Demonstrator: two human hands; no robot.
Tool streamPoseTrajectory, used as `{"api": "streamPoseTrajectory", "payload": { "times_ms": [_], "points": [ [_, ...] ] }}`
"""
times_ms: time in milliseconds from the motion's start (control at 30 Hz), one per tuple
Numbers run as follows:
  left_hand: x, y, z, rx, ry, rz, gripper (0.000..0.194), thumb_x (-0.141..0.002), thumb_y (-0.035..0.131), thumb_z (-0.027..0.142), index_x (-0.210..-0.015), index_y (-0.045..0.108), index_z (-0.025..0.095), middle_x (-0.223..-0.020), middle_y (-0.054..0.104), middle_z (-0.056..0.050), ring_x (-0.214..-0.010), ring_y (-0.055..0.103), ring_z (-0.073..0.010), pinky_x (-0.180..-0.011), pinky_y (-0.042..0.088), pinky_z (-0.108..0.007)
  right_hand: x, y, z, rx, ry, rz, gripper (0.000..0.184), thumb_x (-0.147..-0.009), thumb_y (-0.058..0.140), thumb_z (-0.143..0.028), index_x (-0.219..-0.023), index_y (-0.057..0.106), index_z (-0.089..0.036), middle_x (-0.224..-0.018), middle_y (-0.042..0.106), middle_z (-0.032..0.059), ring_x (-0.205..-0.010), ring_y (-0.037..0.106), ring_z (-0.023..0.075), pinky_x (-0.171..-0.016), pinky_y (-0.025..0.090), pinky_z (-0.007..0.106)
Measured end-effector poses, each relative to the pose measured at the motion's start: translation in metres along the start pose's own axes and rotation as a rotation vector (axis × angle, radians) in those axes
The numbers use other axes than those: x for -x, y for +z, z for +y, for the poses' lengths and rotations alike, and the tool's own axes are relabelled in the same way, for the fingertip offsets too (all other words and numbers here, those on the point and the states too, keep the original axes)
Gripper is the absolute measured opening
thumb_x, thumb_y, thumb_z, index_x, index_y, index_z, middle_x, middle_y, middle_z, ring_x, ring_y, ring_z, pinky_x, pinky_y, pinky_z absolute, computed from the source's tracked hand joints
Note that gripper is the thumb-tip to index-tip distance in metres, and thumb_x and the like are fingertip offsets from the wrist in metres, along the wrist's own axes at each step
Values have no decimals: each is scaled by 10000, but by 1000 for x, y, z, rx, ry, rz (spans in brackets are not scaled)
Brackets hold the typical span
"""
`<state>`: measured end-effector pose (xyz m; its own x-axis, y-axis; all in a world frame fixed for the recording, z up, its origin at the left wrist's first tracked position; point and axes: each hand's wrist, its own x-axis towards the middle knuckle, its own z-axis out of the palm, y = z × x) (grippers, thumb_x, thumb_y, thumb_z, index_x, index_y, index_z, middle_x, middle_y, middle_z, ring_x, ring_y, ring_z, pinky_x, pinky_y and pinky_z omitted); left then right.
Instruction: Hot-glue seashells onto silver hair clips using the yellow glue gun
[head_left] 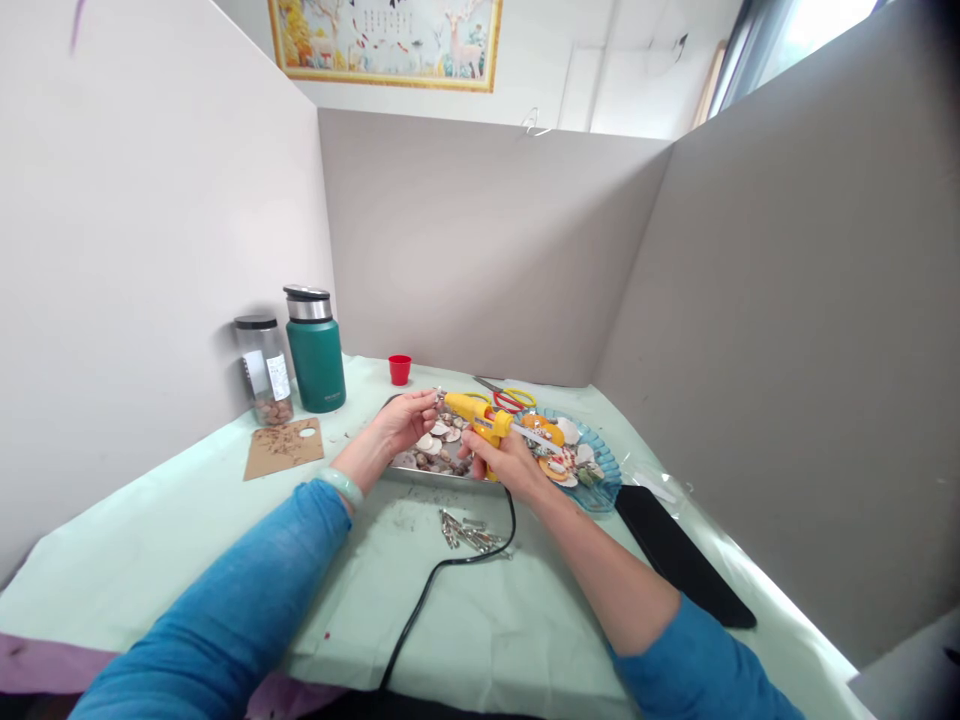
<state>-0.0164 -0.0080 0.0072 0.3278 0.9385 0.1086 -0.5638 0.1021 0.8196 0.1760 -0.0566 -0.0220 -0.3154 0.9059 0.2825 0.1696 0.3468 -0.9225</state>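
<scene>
My right hand is wrapped round a yellow hot glue gun, its nozzle pointing left. A clear glue stick sticks out of its back. At the nozzle tip, my left hand pinches a small item too tiny to name. Below both hands lies a metal tray with shells and pebbles, partly hidden by my hands. To the right stands a blue scalloped plate holding shells. Closer to me is a small pile of metal clips or pins.
A black cord runs from the glue gun to the table's front edge. At the left are a green bottle, a plastic jar and a brown card. Behind sit a red cup and scissors. A black flat object lies right.
</scene>
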Motion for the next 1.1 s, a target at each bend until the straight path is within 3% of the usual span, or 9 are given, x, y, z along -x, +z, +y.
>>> {"api": "streamPoseTrajectory", "payload": {
  "times_ms": [300,433,600,800,1100],
  "points": [
    [-2,-6,-2,-33,-41,-1,38,-775,640,47,-793,632,78,-678,584,-39,-458,438,-24,-436,400,-130,2,0,-4,-20,4,29,409,-828,555,-526,-755,671,-140,-427,534,-15,-411,475,96,-483,393,218],
    [-4,-6,-3,-13,15,7,51,-759,666,57,-791,633,79,-656,562,-20,-469,437,-25,-451,399,-131,1,1,-4,-41,-17,15,384,-812,578,-522,-833,666,-150,-527,606,-5,-413,485,92,-464,390,220],
    [-3,-4,-2,-8,36,24,66,-735,692,64,-756,630,72,-640,556,-12,-470,442,-28,-449,393,-138,1,1,-4,-15,8,8,403,-824,564,-520,-737,667,-140,-438,526,-18,-413,473,86,-482,389,213],
    [-4,-5,-3,-31,46,40,103,-717,726,93,-770,637,87,-641,566,-9,-487,460,-40,-480,412,-161,2,3,-6,-52,-11,12,382,-794,592,-526,-861,652,-155,-620,653,6,-402,470,77,-453,392,221],
    [-3,0,-2,-95,130,83,218,-638,792,134,-773,631,75,-588,565,2,-443,452,-44,-437,369,-176,2,3,-5,-43,-19,22,373,-802,583,-526,-853,633,-160,-609,641,5,-405,473,77,-446,396,218]
  ]
}}
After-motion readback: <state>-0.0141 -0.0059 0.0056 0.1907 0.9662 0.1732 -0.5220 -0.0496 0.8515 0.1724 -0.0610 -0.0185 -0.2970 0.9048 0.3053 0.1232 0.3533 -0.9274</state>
